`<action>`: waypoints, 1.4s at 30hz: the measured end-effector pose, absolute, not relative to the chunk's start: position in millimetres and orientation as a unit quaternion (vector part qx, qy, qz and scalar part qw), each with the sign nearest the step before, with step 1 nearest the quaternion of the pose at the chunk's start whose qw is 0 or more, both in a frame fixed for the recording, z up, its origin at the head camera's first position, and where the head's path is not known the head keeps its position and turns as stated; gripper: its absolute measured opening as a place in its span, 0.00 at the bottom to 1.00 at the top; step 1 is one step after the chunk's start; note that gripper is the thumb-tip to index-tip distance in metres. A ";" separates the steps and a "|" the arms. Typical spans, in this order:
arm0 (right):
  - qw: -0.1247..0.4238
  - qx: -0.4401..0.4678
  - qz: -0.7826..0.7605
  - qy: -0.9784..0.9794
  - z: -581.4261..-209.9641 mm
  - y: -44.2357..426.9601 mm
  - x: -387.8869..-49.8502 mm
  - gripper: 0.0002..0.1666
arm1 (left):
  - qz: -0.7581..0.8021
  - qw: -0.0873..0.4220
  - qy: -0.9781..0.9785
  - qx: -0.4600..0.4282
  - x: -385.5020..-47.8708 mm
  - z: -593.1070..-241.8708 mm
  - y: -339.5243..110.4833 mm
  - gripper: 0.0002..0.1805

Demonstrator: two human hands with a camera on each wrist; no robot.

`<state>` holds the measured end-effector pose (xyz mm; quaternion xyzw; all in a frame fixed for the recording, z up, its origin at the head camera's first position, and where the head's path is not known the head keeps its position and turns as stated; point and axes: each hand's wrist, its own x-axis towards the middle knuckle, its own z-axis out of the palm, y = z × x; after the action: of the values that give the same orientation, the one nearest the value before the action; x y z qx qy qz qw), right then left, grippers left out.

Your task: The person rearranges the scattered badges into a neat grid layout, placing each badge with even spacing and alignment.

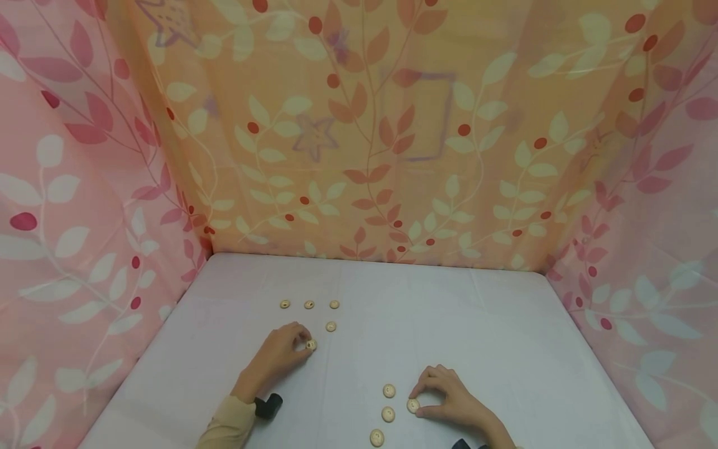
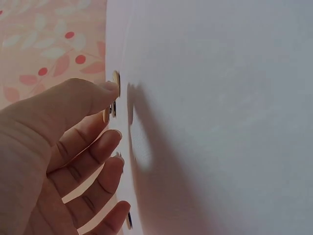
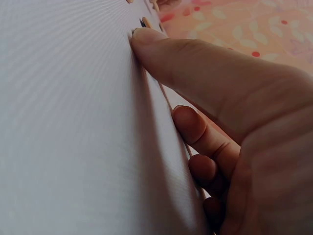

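Observation:
My left hand [image 1: 282, 350] pinches a small round wooden disc [image 1: 311, 344] with dark marks between thumb and fingertips. In the left wrist view the thumb presses the edge of a disc [image 2: 116, 82], with the other fingers loosely bent. Over on the right, my right hand [image 1: 449, 398] holds another pale disc [image 1: 413, 405] by its edges between thumb and index finger. The right wrist view shows the thumb [image 3: 151, 41] at the white surface; its disc is mostly hidden there. Markings on the discs are too small to read.
Beyond the left hand lie a row of discs [image 1: 309, 304] and a single disc [image 1: 331, 326]. A column of discs [image 1: 388, 414] lies left of the right hand. Leaf-patterned curtains [image 1: 359, 156] enclose the white table [image 1: 449, 312]. A black camera [image 1: 269, 406] sits at the left wrist.

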<state>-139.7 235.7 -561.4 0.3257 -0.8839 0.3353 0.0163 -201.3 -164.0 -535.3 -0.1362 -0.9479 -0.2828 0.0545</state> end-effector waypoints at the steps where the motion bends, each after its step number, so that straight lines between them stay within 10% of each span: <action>1: 0.016 0.327 0.335 -0.883 -561.4 235.9 -139.7 0.12 | -0.284 0.055 -0.948 -0.132 -203.0 -534.9 -164.6 0.10; 42: 0.007 0.315 0.332 -0.889 -559.5 235.6 -140.1 0.14 | -0.305 0.028 -0.950 -0.056 -248.0 -540.0 -179.4 0.11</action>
<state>-140.1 235.6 -559.5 0.3150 -0.8891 0.3320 0.0066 -248.0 -179.4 -540.0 -0.0558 -0.9502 -0.3053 0.0277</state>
